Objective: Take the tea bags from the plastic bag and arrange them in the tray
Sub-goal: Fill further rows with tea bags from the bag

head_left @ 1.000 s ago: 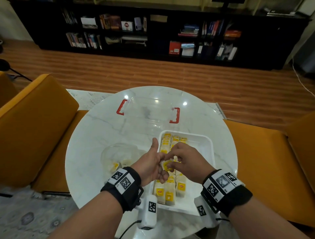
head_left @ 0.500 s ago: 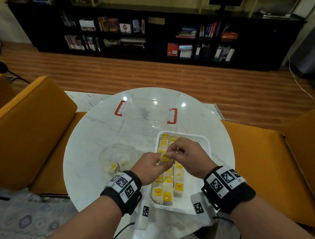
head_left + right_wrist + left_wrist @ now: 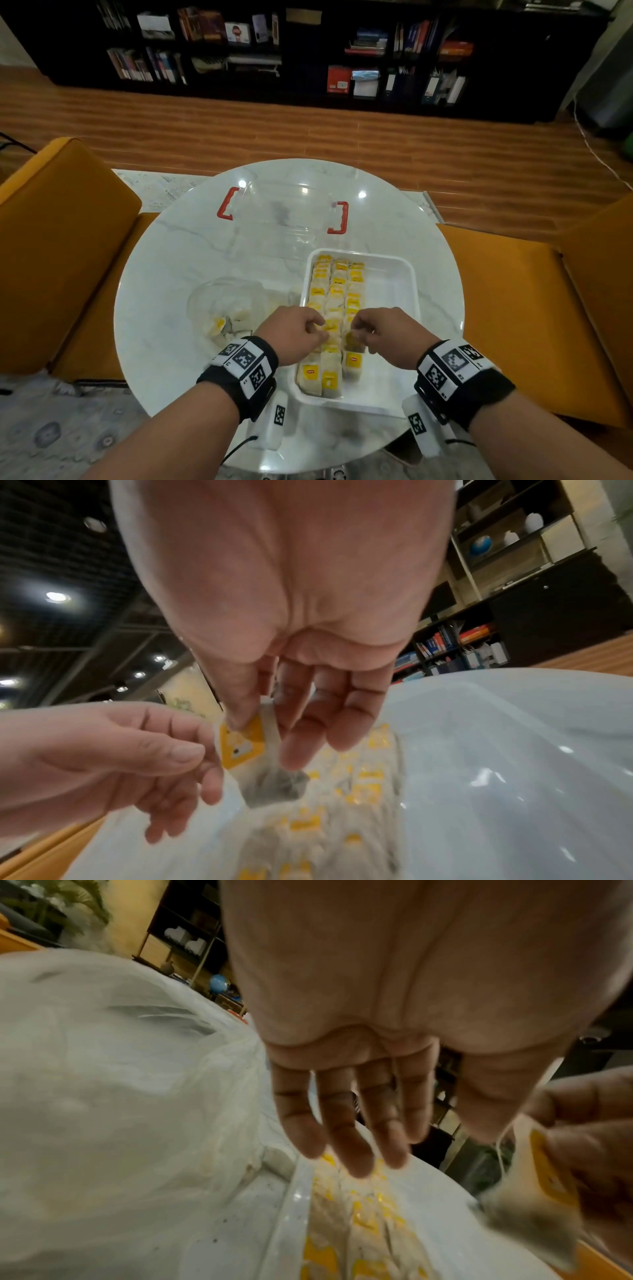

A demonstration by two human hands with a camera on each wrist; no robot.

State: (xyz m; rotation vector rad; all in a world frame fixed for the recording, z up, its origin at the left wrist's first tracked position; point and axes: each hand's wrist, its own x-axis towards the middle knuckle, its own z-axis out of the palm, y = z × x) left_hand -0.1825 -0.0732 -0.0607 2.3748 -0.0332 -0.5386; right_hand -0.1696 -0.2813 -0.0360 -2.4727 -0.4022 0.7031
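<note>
Rows of tea bags [image 3: 337, 301] fill tray [image 3: 397, 281]; right hand [image 3: 383, 330] fingers pinch one; left [image 3: 294, 330] loose.

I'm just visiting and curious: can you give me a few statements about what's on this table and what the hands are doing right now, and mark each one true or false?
1. The right hand pinches a tea bag above the tray. True.
2. The tray is empty. False: rows of yellow-tagged tea bags lie in its left part.
3. The plastic bag lies to the left of the tray. True.
4. The left hand reaches into the plastic bag. False: it is over the tray, beside the right hand.
5. A clear lid with red handles covers the tray. False: it lies on the marble table beyond the tray.
</note>
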